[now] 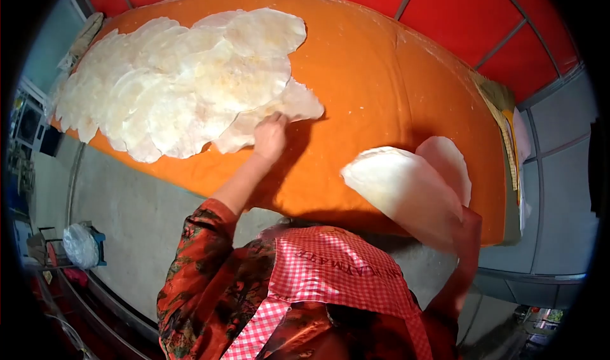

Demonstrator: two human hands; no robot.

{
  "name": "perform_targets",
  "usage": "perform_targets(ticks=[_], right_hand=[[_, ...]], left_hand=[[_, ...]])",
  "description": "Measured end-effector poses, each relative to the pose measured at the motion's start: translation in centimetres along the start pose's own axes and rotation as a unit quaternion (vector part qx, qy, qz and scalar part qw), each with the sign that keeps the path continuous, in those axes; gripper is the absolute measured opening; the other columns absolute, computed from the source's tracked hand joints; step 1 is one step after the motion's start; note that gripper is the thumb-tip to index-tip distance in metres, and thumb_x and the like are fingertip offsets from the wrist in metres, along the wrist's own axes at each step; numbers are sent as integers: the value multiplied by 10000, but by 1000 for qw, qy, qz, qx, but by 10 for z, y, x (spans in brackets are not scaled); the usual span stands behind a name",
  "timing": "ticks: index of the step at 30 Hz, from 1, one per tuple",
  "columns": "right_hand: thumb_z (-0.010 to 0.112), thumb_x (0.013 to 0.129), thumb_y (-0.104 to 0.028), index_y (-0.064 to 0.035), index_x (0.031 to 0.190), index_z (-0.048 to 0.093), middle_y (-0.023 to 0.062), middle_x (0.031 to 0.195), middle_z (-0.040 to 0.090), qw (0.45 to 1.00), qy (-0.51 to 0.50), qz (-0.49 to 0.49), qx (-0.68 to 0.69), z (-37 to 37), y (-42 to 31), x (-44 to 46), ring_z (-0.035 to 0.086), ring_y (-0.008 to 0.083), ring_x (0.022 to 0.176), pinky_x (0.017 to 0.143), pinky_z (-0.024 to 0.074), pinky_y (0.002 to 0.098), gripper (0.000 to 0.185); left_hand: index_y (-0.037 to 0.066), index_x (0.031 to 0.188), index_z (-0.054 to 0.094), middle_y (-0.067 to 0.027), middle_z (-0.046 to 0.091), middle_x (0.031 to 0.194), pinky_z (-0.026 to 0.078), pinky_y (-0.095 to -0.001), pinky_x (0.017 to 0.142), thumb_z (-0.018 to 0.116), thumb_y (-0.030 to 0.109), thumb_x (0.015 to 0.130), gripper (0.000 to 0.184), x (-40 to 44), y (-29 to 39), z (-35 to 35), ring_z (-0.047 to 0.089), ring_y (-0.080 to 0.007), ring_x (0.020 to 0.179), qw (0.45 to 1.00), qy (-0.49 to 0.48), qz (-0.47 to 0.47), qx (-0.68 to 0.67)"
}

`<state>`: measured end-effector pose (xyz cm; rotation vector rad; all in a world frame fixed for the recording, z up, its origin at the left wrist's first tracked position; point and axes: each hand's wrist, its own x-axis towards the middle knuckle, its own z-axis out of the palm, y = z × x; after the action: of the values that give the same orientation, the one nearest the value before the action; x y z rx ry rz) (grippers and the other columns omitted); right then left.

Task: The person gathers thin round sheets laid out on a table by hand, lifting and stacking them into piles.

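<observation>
White sheets [300, 102] lie under left hand [271, 136]; right hand [467, 225] holds more sheets [401, 183].

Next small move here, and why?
I'd probably firm up the left hand on the outer thin sheet: its fingers are at that sheet's near edge, while the right hand is occupied with a large pale sheet.

The left hand [271, 134] touches the near edge of a broad spread of thin, pale round sheets [190, 87] — overlapping one another on the orange cloth [356, 74]. The right hand [466, 225], partly blurred, holds a large pale sheet [403, 188] at its near end, with another rounded sheet [447, 166] just behind — red panels [473, 17] line the far side.
</observation>
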<state>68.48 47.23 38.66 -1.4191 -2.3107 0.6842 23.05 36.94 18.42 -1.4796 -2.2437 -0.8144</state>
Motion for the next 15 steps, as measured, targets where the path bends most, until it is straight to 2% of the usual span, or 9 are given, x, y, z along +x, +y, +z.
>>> perform_targets(ticks=[1,3,5,7,9,10,11,13,15], right_hand=[[547,805,-48,62,930,637,226,789,618,1000,6,29,7,-9,7,-1,603,212,739,700,478,355,189],[549,805,-63,65,910,636,216,766,613,999,18,22,-43,-31,13,2,592,212,717,682,474,359,187],[553,806,-79,66,893,634,206,735,599,989,53,-12,-139,-53,24,8,583,218,688,660,469,365,187],[560,809,-98,65,878,632,199,694,576,952,110,-67,-277,-70,31,24,576,230,652,635,464,374,191],[576,823,-118,57,872,639,223,685,575,986,61,-59,-141,-84,-24,46,580,277,622,619,460,391,193],[580,827,-119,57,883,640,230,686,574,987,71,-41,-138,-85,-42,59,585,287,620,627,464,389,194],[583,831,-119,56,894,642,236,687,573,987,79,-23,-135,-85,-57,72,589,298,618,635,467,387,195],[583,844,-108,52,935,652,218,705,595,963,144,-141,-180,-85,-79,94,610,271,653,669,478,379,196],[582,853,-99,43,983,657,176,742,623,942,206,-215,-156,-74,-116,99,630,247,704,697,486,369,206]], left_hand=[[80,846,625,-92,618,842,513,-412,634,549,99,794,94,10,14,6,618,-295,754,1000,20,7,-17],[86,841,627,-84,624,855,511,-409,633,559,115,795,87,9,50,28,620,-284,793,997,3,39,-67],[92,858,631,-83,627,854,510,-406,644,563,134,803,97,-19,93,44,625,-272,807,987,-66,84,-116],[88,883,634,-94,627,958,506,-408,718,571,160,813,119,-63,127,69,612,-271,901,967,-191,127,-113],[83,943,634,-112,597,1079,475,-423,841,617,198,791,191,-102,148,83,569,-271,1026,968,-145,175,-103],[80,1027,631,-120,564,1185,432,-438,920,661,253,771,310,-104,154,71,520,-280,1122,960,-202,161,-107],[73,1079,615,-127,552,1211,429,-444,936,658,273,781,361,-103,156,62,519,-292,1130,956,-217,150,-127],[58,1182,583,-143,528,1261,421,-456,968,652,315,801,465,-99,151,42,517,-315,1146,947,-248,124,-165],[35,1162,567,-158,543,1203,452,-438,903,671,236,799,428,-93,136,12,535,-338,1079,957,-201,54,-205]])
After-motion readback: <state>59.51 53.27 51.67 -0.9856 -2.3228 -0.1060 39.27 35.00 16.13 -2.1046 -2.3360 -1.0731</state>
